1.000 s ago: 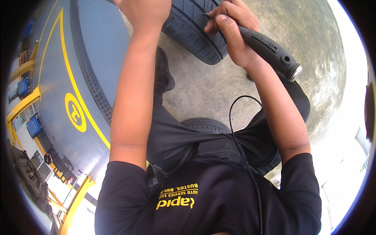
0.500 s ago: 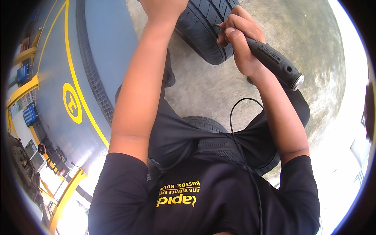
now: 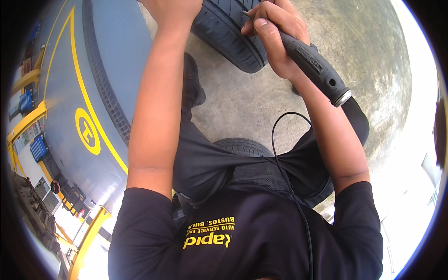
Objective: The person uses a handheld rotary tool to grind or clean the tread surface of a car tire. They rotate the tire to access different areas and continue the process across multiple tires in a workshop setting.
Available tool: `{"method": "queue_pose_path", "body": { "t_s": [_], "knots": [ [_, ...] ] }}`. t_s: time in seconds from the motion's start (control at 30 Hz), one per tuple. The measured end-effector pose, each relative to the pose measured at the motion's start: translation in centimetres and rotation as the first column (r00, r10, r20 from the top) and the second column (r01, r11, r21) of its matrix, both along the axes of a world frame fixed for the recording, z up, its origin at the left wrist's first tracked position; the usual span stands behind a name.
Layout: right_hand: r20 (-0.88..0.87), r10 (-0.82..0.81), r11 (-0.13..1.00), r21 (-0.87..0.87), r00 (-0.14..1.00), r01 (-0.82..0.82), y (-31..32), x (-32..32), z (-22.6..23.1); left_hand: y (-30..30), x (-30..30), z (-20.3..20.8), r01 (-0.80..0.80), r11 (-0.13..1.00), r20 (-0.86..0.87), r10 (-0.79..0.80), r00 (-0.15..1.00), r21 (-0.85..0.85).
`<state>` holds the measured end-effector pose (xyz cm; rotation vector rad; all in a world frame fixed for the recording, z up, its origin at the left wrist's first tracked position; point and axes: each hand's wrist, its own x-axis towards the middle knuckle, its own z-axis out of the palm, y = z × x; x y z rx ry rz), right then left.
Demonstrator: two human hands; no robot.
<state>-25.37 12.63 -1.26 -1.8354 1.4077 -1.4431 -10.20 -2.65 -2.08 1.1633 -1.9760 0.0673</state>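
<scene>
A black tyre (image 3: 228,39) stands on the concrete in front of me, its grooved tread showing and its upper part out of the picture. My right hand (image 3: 280,35) is wrapped round a black-handled hand tool (image 3: 313,67) with a round metal cap on its butt. The tool's thin metal tip pokes out past my fingers, close to the tread; whether it touches the rubber I cannot tell. My left hand (image 3: 175,9) is beside the tyre's left side at the top edge, with its fingers cut off from view.
Between my legs lies another tyre (image 3: 242,147), partly hidden. A black cable (image 3: 274,135) loops in front of my body. At the left, a grey-blue floor (image 3: 63,93) with yellow lines borders a drain grate (image 3: 105,88). Yellow metal arms (image 3: 28,121) stand farther left.
The tyre and both hands appear farther left and slightly higher in the picture. My right hand and the tool have moved a little up along the tread.
</scene>
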Motion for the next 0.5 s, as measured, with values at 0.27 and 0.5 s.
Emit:
{"method": "queue_pose_path", "body": {
  "t_s": [0.27,0.5],
  "knots": [
    [-0.064,-0.022,0.998,-0.065,0.998,0.018,0.12,0.76,-0.70,-0.20,0.29,-0.03,0.005,1.000,-0.013,-0.005,1.000,-0.005],
    [-0.122,-0.035,0.999,-0.023,0.992,0.032,0.14,1.13,-0.14,-0.08,0.40,0.17,-0.001,1.000,-0.015,0.001,1.000,0.012]
  ]
}}
